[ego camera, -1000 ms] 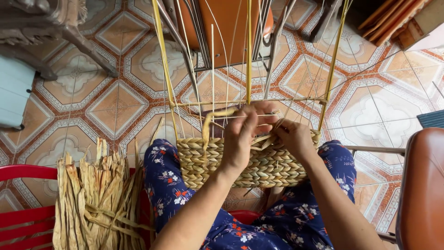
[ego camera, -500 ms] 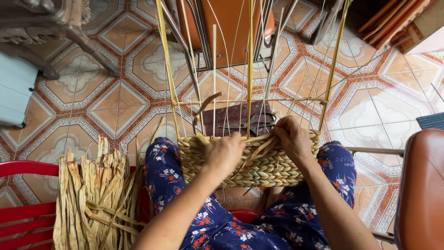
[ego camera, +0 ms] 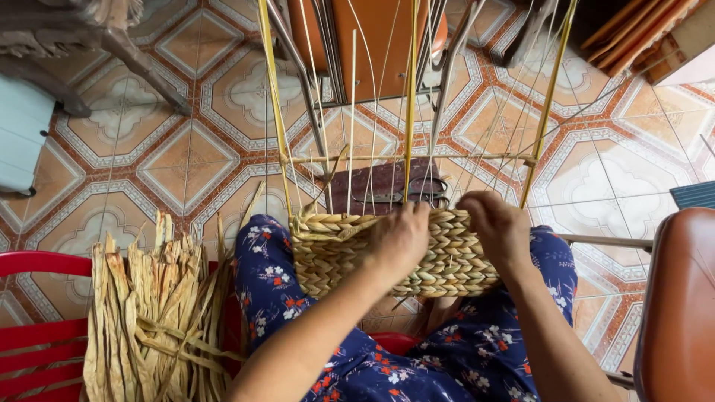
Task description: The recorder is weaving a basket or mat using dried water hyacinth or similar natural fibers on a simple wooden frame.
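Note:
A half-woven straw basket [ego camera: 335, 257] rests between my knees, its thin upright stakes [ego camera: 410, 112] rising toward the camera. My left hand [ego camera: 398, 238] presses on the top woven rim near the middle, fingers curled over the braid. My right hand [ego camera: 499, 231] grips the rim at the basket's right side. Whether a loose strand runs between the fingers is hidden. My legs in blue floral trousers [ego camera: 261, 275] flank the basket.
A bundle of dried straw strips [ego camera: 149, 320] lies on a red plastic chair [ego camera: 30, 335] at my left. A brown seat [ego camera: 681, 305] stands at right. Scissors [ego camera: 417, 193] lie on a dark cloth on the patterned tile floor. An orange chair [ego camera: 372, 45] stands ahead.
My left hand has dropped from the upright stakes down to the woven rim. My right hand stayed on the right rim. The view has shifted slightly.

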